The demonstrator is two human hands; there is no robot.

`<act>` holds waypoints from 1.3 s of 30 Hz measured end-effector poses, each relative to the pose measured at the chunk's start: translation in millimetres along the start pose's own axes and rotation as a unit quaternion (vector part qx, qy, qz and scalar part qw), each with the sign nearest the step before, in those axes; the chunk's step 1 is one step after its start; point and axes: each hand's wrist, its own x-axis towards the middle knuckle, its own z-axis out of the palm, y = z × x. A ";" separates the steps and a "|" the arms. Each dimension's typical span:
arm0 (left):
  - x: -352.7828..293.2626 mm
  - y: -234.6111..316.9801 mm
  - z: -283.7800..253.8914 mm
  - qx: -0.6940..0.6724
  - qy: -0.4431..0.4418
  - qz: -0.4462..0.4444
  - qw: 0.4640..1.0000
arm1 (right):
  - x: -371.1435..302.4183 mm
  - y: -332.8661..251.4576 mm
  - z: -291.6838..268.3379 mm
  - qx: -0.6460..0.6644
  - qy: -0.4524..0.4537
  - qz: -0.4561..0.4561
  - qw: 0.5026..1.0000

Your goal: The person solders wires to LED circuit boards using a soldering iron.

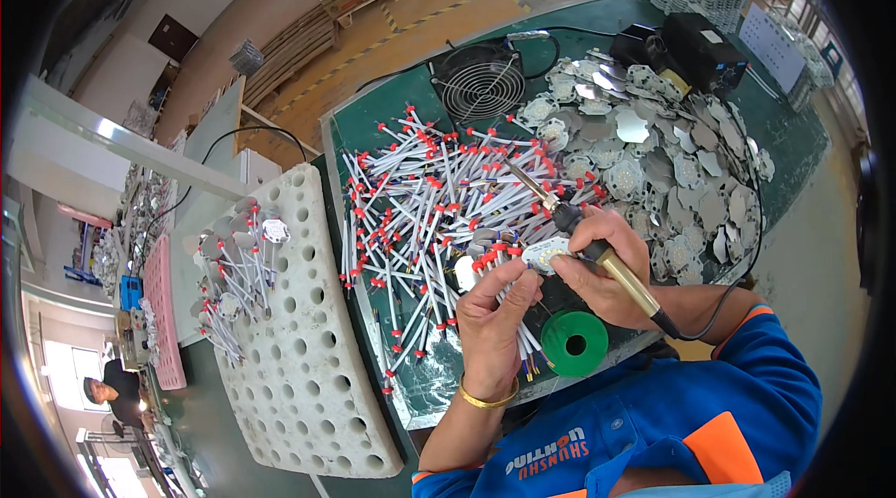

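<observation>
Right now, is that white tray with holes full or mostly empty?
Mostly empty. The white tray shows rows of open holes; only a small cluster of wired discs sits at its far left corner.

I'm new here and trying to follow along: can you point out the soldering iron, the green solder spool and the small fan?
soldering iron [611, 265]: head view, on its yellow handle in the right hand.
green solder spool [574, 344]: head view, on its green face.
small fan [482, 85]: head view, on its round wire grille.

Soldering iron in right hand
</observation>
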 end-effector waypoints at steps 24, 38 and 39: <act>-18.7 40.5 7.6 0.319 0.037 0.071 0.944 | 14.7 -6.3 -58.8 0.202 -0.192 -0.153 0.948; -16.2 38.7 7.0 0.337 0.028 0.088 0.937 | 13.9 -8.3 -56.3 0.136 -0.195 -0.129 0.963; -15.9 38.9 7.2 0.342 0.026 0.087 0.935 | 13.7 -8.3 -56.3 0.134 -0.191 -0.126 0.964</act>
